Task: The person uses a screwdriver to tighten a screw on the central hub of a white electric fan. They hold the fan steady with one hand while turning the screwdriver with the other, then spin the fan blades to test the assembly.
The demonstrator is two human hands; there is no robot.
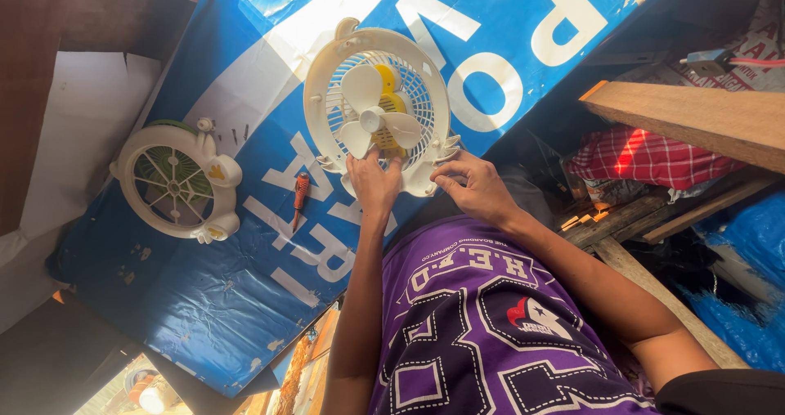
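While the fingers of the left hand (372, 184) lie spread and flat against the lower rim of the fan (378, 108), thumb up near the blades, the right hand (477, 188) pinches a small foot on the fan's lower right edge between thumb and fingertips. The fan lies on its back on a blue tarp (245, 292), grille side down, with cream blades and a yellow motor housing exposed at the centre. Judgement: moulded plastic shell, light, stiff at the outer ring but thin and brittle at the grille ribs and blades; the smooth surface may slip under dry fingers. The best hold appears to be the thick outer ring or the feet, not the blades or ribs. Left of the fan, well apart, a second round grille (174, 179) with a green centre lies flat on the tarp. Between the two lies a small screwdriver (300, 198) with an orange handle, touching neither. A wooden plank (695, 116) and red checked cloth (646, 157) sit to the right.
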